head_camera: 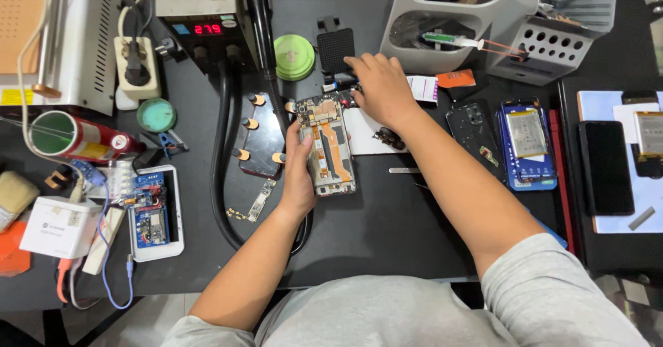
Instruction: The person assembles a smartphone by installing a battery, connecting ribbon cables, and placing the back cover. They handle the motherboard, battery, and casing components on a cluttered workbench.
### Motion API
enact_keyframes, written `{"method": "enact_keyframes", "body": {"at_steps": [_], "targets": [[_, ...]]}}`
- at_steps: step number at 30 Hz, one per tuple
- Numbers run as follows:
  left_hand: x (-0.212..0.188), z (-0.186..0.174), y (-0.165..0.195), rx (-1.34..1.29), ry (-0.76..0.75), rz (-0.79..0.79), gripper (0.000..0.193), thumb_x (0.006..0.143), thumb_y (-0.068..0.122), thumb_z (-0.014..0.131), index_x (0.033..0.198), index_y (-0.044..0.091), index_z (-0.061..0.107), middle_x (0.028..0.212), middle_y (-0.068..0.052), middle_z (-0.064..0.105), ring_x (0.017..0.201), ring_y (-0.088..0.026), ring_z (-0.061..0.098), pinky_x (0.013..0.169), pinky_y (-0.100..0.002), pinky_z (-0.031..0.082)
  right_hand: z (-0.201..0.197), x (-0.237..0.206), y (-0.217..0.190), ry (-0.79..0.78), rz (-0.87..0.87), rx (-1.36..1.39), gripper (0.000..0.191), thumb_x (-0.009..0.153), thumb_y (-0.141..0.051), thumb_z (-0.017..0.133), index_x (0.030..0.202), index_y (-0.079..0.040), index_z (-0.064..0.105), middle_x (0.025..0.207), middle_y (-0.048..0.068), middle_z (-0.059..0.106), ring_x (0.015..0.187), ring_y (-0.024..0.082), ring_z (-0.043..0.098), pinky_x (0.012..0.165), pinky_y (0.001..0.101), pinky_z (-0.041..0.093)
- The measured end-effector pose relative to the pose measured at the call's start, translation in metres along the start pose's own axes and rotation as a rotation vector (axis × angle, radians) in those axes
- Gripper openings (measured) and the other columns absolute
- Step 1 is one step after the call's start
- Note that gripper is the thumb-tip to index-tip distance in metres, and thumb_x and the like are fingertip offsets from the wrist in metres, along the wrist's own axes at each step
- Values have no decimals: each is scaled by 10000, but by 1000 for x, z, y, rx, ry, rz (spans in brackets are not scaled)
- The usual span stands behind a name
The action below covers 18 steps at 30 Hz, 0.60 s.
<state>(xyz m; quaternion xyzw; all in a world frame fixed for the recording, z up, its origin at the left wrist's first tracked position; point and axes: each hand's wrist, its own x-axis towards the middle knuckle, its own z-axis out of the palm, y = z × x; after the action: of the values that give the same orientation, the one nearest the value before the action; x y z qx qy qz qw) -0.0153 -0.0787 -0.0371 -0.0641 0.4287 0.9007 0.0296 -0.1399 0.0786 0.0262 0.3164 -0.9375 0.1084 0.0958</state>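
The left hand (298,178) has its grip closed round the edge of an opened phone (330,147), held at the centre of the frame just above the dark surface (387,229). The right hand (381,88) lies flat over small parts above it, fingers spread, gripping nothing visible. A one-sided hold could let the phone tip — or strain its orange ribbon. Whatever lies under the right palm is hidden; the loose bits near it are too small to name.
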Motion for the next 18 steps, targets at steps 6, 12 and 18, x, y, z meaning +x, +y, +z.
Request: {"method": "enact_keyframes", "body": {"at_steps": [6, 12, 18], "targets": [[0, 2, 1, 5, -2, -15, 498, 1049, 265, 448, 1496, 59, 366, 1340, -109, 577, 1212, -186, 585, 1046, -345, 481, 2, 4, -6, 50, 0, 48, 328, 798, -143, 826, 1098, -111, 696, 1028, 45, 613, 1010, 264, 588, 853, 416, 422], [0, 5, 5, 12, -17, -2, 511, 1049, 274, 463, 1499, 55, 359, 1344, -113, 575, 1213, -184, 583, 1047, -346, 480, -9, 1, -7, 82, 16, 126, 182, 825, -91, 772, 911, -95, 612, 944, 59, 611, 943, 293, 606, 815, 433, 454], [0, 4, 4, 23, -26, -17, 519, 1047, 279, 473, 1499, 54, 350, 1349, -123, 576, 1211, -187, 587, 1041, -345, 481, -19, -25, 5, 191, 210, 516, 310, 942, -20, 677, 1207, -53, 519, 1058, 113, 658, 959, 317, 694, 772, 402, 565]]}}
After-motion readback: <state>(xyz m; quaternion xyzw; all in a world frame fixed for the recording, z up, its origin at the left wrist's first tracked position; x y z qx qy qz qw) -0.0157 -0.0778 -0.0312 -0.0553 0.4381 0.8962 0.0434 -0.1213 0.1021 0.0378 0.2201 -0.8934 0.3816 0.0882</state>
